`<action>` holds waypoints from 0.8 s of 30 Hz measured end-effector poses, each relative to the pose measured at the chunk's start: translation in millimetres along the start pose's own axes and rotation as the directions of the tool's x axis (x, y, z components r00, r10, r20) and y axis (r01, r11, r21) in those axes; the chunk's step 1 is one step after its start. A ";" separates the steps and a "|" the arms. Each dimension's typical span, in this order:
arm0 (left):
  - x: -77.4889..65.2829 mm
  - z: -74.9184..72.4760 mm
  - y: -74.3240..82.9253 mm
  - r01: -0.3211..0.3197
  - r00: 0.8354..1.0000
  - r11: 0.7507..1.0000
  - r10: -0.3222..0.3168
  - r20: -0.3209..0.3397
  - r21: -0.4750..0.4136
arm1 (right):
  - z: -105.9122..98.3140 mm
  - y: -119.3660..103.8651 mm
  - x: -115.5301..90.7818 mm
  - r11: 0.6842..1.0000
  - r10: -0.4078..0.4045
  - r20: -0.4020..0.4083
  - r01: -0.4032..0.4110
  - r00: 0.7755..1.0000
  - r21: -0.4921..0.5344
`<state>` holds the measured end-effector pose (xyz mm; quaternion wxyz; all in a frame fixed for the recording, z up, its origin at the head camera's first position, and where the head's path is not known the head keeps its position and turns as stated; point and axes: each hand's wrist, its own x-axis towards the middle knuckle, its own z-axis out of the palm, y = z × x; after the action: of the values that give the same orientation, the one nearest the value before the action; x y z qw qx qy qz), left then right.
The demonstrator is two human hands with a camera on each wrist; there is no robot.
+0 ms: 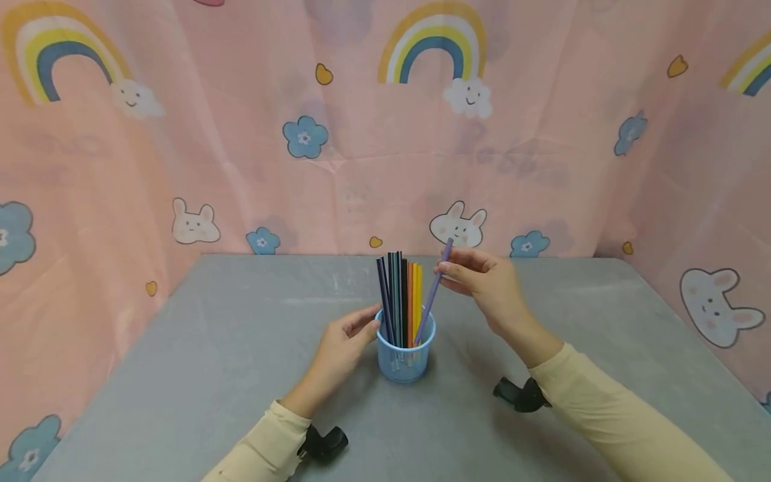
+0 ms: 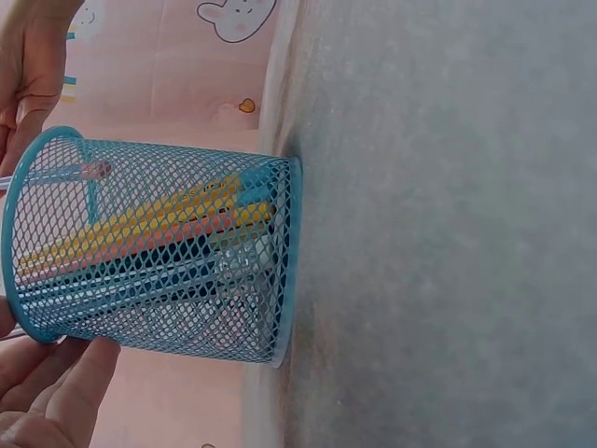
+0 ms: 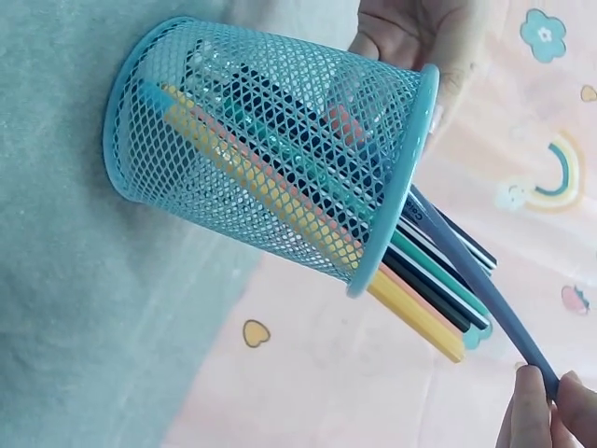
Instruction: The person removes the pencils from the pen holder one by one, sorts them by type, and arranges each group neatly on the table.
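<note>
A light blue mesh pen holder [image 1: 402,372] stands upright on the grey table, with several slim pens [image 1: 397,294] in dark, teal, orange and yellow leaning inside. My left hand [image 1: 343,345] steadies the holder at its left side, thumb and fingers at the rim; in the left wrist view, fingers [image 2: 82,392] lie along the mesh. Above the rim on the right, my right hand [image 1: 490,288] pinches a purple pen [image 1: 435,284] near its upper end between thumb and fingers. The pen slants, its lower end inside the holder, seen through the mesh as a reddish tip [image 3: 343,123].
The grey table [image 1: 253,308] reaches back to a pink curtain [image 1: 361,187] printed with rainbows, rabbits and flowers, which also hangs at both sides. A black wrist camera [image 1: 325,444] sits by the left sleeve, another black camera [image 1: 521,395] by the right sleeve.
</note>
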<state>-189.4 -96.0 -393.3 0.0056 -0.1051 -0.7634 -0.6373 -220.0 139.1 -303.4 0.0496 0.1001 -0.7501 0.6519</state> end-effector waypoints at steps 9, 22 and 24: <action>0.2 -0.3 1.6 0.013 1.000 1.000 -0.013 0.004 -0.013 | -5.2 -5.1 -0.9 0.999 -0.046 -0.030 0.047 0.998 0.026; 0.1 0.6 3.0 0.013 1.000 1.000 -0.013 -0.003 0.002 | -17.0 -18.1 -1.7 0.990 -0.064 -0.046 0.069 0.997 0.124; -0.3 0.6 3.2 0.013 1.000 1.000 -0.013 0.000 0.004 | -18.9 -19.0 -2.2 0.987 -0.057 -0.043 0.063 0.997 0.150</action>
<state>-188.5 -94.9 -390.4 0.0016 -0.1004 -0.7654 -0.6356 -214.8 155.4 -282.7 0.0761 0.1135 -0.6939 0.7070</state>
